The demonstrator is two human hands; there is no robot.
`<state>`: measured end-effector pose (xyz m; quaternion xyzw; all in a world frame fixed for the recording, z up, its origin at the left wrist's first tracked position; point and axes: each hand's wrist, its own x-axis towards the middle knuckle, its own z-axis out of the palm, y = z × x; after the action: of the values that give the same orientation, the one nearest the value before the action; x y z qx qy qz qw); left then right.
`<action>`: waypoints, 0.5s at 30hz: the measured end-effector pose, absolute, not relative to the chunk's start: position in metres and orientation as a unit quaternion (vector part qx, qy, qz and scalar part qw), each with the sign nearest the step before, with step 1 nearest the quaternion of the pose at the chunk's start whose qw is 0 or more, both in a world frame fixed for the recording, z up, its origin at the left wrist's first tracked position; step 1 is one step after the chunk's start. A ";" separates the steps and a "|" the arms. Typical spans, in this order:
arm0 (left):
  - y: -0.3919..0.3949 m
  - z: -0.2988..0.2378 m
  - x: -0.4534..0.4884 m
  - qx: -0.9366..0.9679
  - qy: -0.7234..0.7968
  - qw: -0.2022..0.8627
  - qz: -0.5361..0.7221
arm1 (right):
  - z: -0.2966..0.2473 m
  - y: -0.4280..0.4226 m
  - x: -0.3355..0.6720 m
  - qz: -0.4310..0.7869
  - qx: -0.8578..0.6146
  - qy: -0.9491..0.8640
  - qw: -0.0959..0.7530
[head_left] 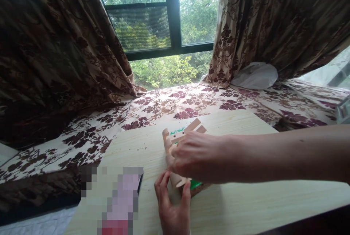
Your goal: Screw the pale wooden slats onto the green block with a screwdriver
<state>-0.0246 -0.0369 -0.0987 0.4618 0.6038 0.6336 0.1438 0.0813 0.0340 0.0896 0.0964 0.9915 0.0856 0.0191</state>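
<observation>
A small assembly of pale wooden pieces [176, 181] lies on the table, with rounded pieces in a row along its left side and flat strips [194, 124] at its far end, one with dark holes. Bright green [195, 184] shows beneath and between the wood, with a brown edge at the near side. My left hand [174, 209] grips the near end, fingers on the left and thumb on the right. From the right, my right hand [193, 154] reaches over the middle, its fingers curled down; what they pinch, if anything, is hidden.
Around the assembly is a pale wood-grain table [237, 205]. A blurred-out flat item [123, 195] lies at its left. Small crumbs dot the surface. Behind are a floral-covered ledge [175, 100], patterned curtains [226, 38], a white bag [257, 75] and a window.
</observation>
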 end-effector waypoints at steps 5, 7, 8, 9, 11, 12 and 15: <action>-0.046 -0.087 -0.026 0.471 0.614 0.060 0.630 | 0.084 0.040 0.080 0.081 0.128 0.988 -0.001; -0.053 -0.080 -0.029 0.503 0.613 -0.043 0.608 | 0.086 0.040 0.081 0.079 0.134 0.988 0.003; -0.057 -0.077 -0.032 0.525 0.602 -0.099 0.594 | 0.087 0.039 0.082 0.081 0.129 0.988 -0.001; -0.061 -0.074 -0.034 0.555 0.585 -0.136 0.576 | 0.088 0.038 0.083 0.087 0.123 0.989 -0.009; -0.067 -0.072 -0.038 0.614 0.561 -0.158 0.532 | 0.087 0.037 0.084 0.105 0.105 0.988 -0.027; -0.069 -0.071 -0.039 0.639 0.558 -0.151 0.508 | 0.087 0.037 0.084 0.112 0.097 0.988 -0.032; -0.070 -0.075 -0.040 0.678 0.570 -0.135 0.443 | 0.085 0.037 0.083 0.103 0.086 0.991 -0.018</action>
<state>-0.0398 -0.0701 -0.0746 0.6785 0.5698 0.4435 -0.1353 0.0827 0.0371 0.0848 0.0855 0.9908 0.1031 -0.0181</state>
